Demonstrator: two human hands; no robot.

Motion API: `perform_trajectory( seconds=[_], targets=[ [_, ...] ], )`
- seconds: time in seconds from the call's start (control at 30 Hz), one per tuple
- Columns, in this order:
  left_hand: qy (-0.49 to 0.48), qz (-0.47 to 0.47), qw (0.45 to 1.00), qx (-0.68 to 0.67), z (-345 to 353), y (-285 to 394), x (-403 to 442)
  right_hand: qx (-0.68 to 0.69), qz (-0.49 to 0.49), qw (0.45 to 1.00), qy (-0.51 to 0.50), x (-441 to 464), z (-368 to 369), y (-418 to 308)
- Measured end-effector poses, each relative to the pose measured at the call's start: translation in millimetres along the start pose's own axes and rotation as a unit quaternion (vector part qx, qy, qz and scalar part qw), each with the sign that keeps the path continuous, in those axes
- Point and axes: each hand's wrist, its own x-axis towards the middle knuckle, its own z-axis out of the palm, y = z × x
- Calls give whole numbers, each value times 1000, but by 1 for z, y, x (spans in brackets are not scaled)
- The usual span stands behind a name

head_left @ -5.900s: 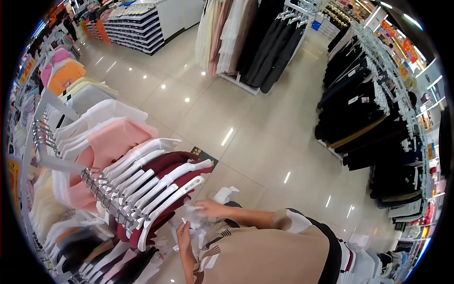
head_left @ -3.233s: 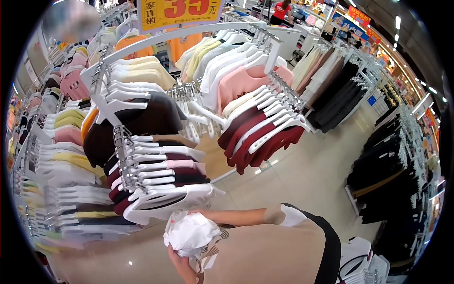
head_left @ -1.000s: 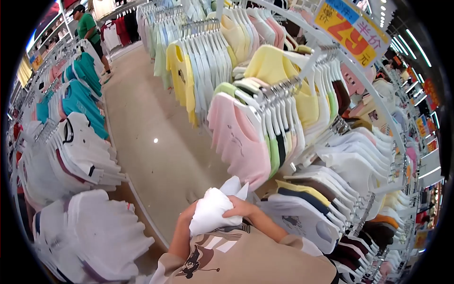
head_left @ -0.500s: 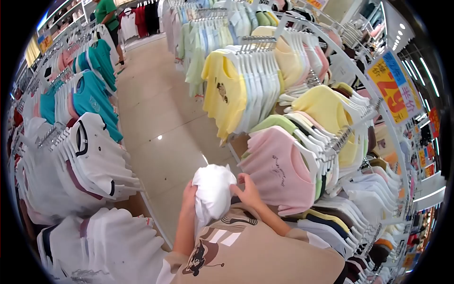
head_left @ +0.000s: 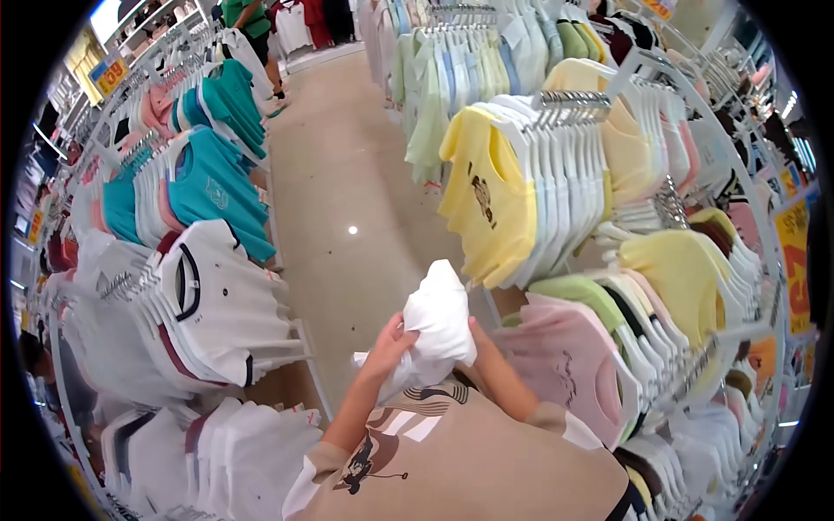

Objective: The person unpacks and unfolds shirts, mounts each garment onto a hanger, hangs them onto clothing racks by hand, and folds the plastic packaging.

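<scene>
You are gripping a white bundle with half-curled left fingers; your right hand (can't tell its spread) is touching it, a pink shirt hanging rightward.

And the right hand is mostly out of sight behind the white bundle, whose folds bury its own underside: what it is, no telling! Up top, the edge takes the head off the person in green. Over right, the dark rim bites into a price sign. Script on the pink shirt? Too small to read! Down low, the beige top runs out of frame.
</scene>
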Motion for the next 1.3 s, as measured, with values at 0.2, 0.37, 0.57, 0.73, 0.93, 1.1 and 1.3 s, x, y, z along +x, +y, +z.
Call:
perform_trajectory(
  seconds=[0.2, 0.37, 0.57, 0.73, 0.93, 1.1, 1.3],
  targets=[
    [113, 16, 929, 352, -33, 77, 101, 21, -13, 999, 43, 106, -11, -68],
    [34, 55, 811, 582, -73, 127, 151, -45, -170, 970, 165, 115, -32, -127],
    [93, -30, 757, 646, -96, 152, 193, -88, -141, 975, 148, 135, -33, -163],
    [74, -14, 952, 297, -86, 166, 235, -198, -131, 971, -28, 211, 10, -164],
    [62, 28, 973, 222, -121, 202, 280, -410, -33, 911, -3, 296, 39, -173],
    [83, 131, 950, 271, -156, 222, 318, -615, -166, 770, 6, 372, 57, -174],
    [248, 236, 840, 421, -227, 292, 357, -280, -89, 939, 178, 471, 39, -188]
  ],
)
